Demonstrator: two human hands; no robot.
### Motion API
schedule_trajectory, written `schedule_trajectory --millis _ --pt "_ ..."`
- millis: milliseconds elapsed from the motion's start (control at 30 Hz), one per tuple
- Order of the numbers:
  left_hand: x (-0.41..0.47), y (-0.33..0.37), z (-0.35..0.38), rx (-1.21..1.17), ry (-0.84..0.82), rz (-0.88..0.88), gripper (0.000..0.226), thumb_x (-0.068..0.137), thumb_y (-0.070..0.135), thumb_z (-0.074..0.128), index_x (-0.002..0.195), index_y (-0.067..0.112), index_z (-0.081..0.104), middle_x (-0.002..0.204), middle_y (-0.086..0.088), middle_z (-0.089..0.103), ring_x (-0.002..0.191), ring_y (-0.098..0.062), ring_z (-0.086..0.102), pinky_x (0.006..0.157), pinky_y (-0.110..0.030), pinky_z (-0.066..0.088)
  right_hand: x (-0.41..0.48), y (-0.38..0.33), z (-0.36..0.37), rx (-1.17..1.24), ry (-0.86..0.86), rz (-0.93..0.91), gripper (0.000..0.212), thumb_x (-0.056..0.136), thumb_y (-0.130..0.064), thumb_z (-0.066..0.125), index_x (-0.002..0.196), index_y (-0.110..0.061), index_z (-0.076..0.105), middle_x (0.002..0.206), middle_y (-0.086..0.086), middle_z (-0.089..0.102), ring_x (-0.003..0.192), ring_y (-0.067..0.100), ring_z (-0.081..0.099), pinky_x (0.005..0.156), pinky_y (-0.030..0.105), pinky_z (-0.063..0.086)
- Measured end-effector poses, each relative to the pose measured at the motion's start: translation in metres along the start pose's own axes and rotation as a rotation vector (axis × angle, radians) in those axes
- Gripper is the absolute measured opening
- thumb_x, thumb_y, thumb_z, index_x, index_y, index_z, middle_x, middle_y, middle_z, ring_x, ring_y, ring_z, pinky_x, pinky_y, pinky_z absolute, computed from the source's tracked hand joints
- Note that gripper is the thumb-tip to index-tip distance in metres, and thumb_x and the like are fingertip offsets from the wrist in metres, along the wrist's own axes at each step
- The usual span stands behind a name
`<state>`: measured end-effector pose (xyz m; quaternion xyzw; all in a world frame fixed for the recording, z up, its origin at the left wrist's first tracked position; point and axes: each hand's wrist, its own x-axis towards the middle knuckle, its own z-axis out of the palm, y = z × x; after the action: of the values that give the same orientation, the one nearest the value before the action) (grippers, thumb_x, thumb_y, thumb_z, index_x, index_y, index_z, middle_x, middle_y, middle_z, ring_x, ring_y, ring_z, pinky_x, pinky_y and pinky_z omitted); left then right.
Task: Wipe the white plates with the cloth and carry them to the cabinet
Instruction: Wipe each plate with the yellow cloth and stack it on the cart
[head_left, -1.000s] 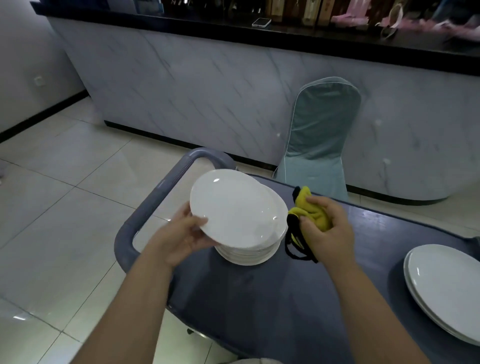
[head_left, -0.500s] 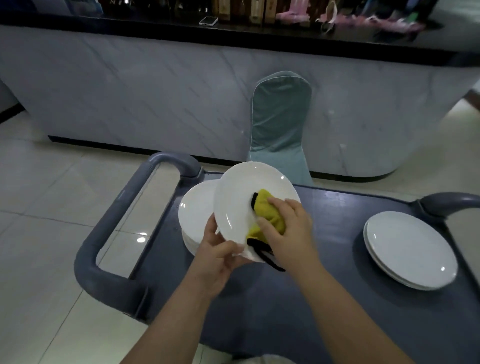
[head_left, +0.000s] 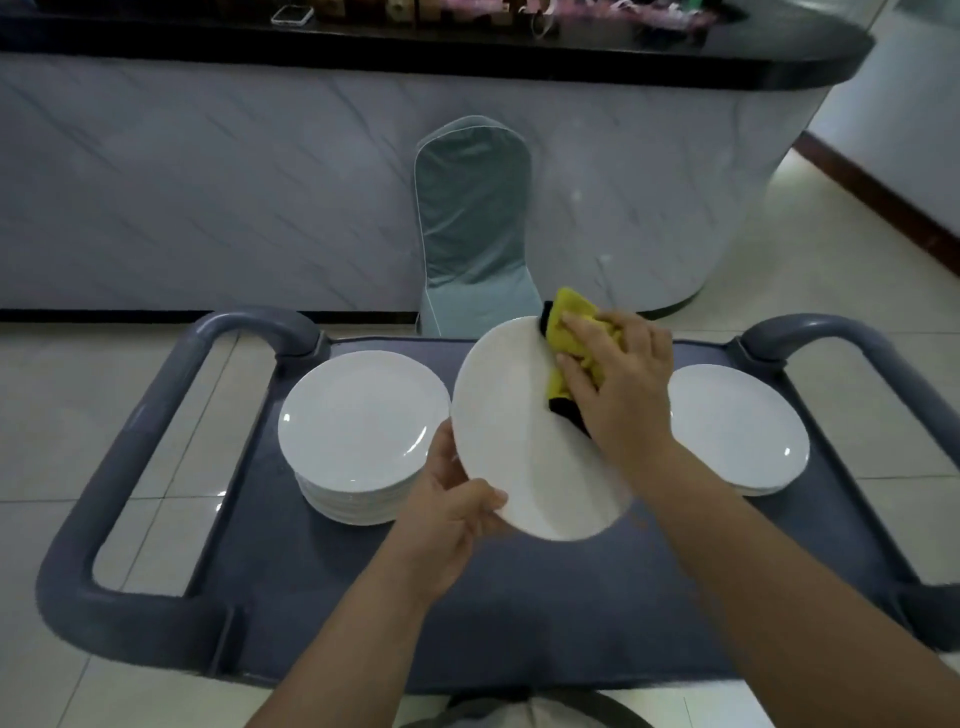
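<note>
A white plate is held tilted above the grey cart. My left hand grips its lower left rim, thumb on the face. My right hand presses a yellow cloth with a black edge against the plate's upper right rim. To the left, a tall stack of white plates stands on the cart. A low stack of white plates lies on the cart's right side, partly behind my right hand.
The cart has thick grey loop handles at the left and right. Behind it stands a chair in a teal cover against a marble-look counter with a black top. Pale floor tiles surround the cart.
The plate was lifted off the left stack and tilted up. My right hand brought the cloth onto its face and slid it up to the upper right rim. The view shifted right.
</note>
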<state>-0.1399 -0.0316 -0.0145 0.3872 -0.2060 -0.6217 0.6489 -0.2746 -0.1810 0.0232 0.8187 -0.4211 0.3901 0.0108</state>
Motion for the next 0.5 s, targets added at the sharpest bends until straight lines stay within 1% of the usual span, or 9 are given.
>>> schedule_trajectory --millis 67,133,200,233,300,367,433,467,500 --pt "0.005 0.000 0.004 -0.015 -0.037 0.013 0.070 0.066 -0.012 0.055 0.123 0.027 0.053 0.117 -0.009 0.063 0.104 -0.030 0.063 0.078 -0.059 0.055 -0.007 -0.024 0.010 0.107 -0.043 -0.053 0.035 0.090 -0.033 0.065 0.124 -0.024 0.065 0.125 0.010 0.055 0.110 0.033 0.048 0.098 0.043 0.037" --pt "0.010 0.004 0.001 -0.032 -0.023 0.028 0.069 0.065 -0.014 0.055 0.121 0.026 0.053 0.117 -0.015 0.062 0.101 -0.033 0.063 0.074 -0.051 0.057 -0.037 -0.030 0.013 0.192 -0.160 -0.161 0.034 0.090 -0.035 0.060 0.123 -0.025 0.065 0.126 0.008 0.053 0.111 0.029 0.046 0.101 0.037 0.033" --pt "0.012 0.005 -0.005 -0.050 0.007 0.031 0.069 0.064 -0.014 0.055 0.120 0.027 0.055 0.121 -0.015 0.061 0.101 -0.033 0.063 0.073 -0.051 0.056 -0.069 -0.010 0.003 0.193 -0.247 -0.216 0.033 0.090 -0.034 0.061 0.119 -0.022 0.068 0.123 0.010 0.056 0.111 0.028 0.046 0.101 0.036 0.035" --pt "0.012 0.003 -0.007 -0.052 0.018 0.023 0.070 0.063 -0.013 0.055 0.120 0.028 0.056 0.121 -0.013 0.062 0.103 -0.032 0.064 0.074 -0.054 0.056 -0.079 0.006 -0.006 0.167 -0.264 -0.220 0.031 0.089 -0.031 0.064 0.117 -0.020 0.070 0.121 0.012 0.057 0.110 0.028 0.046 0.100 0.040 0.038" --pt "0.010 -0.006 -0.004 -0.015 0.015 -0.010 0.072 0.063 -0.011 0.056 0.122 0.030 0.055 0.121 -0.009 0.062 0.108 -0.031 0.062 0.080 -0.061 0.054 -0.081 0.037 -0.018 0.068 -0.220 -0.152 0.030 0.084 -0.023 0.070 0.113 -0.015 0.072 0.115 0.017 0.060 0.103 0.034 0.050 0.091 0.052 0.045" --pt "0.008 -0.016 0.004 0.047 -0.043 -0.057 0.074 0.064 -0.011 0.056 0.126 0.029 0.053 0.125 -0.008 0.060 0.111 -0.029 0.061 0.080 -0.061 0.054 -0.063 0.052 -0.019 -0.032 -0.100 0.006 0.031 0.085 -0.020 0.070 0.116 -0.015 0.071 0.115 0.020 0.060 0.101 0.041 0.051 0.089 0.056 0.043" --pt "0.009 -0.022 0.013 0.092 -0.112 -0.072 0.072 0.064 -0.011 0.057 0.125 0.027 0.053 0.124 -0.011 0.058 0.108 -0.030 0.060 0.073 -0.052 0.056 -0.044 0.041 -0.011 -0.026 -0.001 0.140 0.034 0.090 -0.026 0.065 0.123 -0.019 0.067 0.123 0.018 0.055 0.107 0.041 0.048 0.096 0.052 0.038" --pt "0.011 -0.023 0.016 0.098 -0.125 -0.062 0.071 0.063 -0.011 0.057 0.124 0.026 0.052 0.122 -0.013 0.058 0.105 -0.030 0.060 0.072 -0.049 0.055 -0.041 0.028 -0.006 0.021 0.021 0.125 0.035 0.092 -0.030 0.061 0.127 -0.023 0.063 0.127 0.014 0.052 0.112 0.036 0.046 0.100 0.047 0.035" --pt "0.013 -0.022 0.016 0.092 -0.123 -0.048 0.072 0.063 -0.012 0.058 0.124 0.026 0.052 0.120 -0.015 0.058 0.102 -0.030 0.060 0.072 -0.048 0.054 -0.045 0.017 -0.002 0.071 0.010 0.057 0.036 0.094 -0.033 0.058 0.129 -0.027 0.060 0.129 0.009 0.048 0.115 0.031 0.044 0.103 0.041 0.032"
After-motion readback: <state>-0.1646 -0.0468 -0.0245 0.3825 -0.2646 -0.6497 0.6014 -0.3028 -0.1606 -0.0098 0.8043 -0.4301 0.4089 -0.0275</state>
